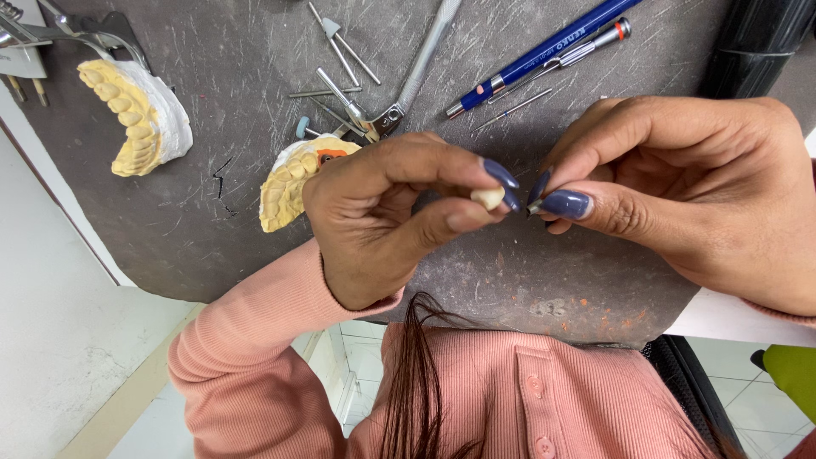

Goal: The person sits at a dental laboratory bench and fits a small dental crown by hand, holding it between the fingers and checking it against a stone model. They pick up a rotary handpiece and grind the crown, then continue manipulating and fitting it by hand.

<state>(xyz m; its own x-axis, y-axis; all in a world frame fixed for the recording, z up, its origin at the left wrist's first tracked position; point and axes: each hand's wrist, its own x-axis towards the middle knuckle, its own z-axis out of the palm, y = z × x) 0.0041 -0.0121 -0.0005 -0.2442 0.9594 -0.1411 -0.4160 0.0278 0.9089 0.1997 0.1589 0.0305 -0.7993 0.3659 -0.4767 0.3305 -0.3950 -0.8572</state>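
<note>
At the upper left of the frame a yellow dental cast [127,115] on a white plaster base is seen lying on the dark, scratched bench [229,221]. Right of it, a second cast [285,191] is partly covered by the left hand [382,217]. A small cream tooth piece [488,198] is pinched between that hand's thumb and fingers, at centre frame. Just right, the right hand [671,191] is closed on a fine metal tip [534,206], held close to the piece. The step looks best served by a firm pinch and light, short strokes. Above, loose burs [340,47], a metal hand tool [416,72] and a blue pencil [544,51] are scattered. The tool's shaft is hidden in the right hand; whether the tip touches cannot be told.
</note>
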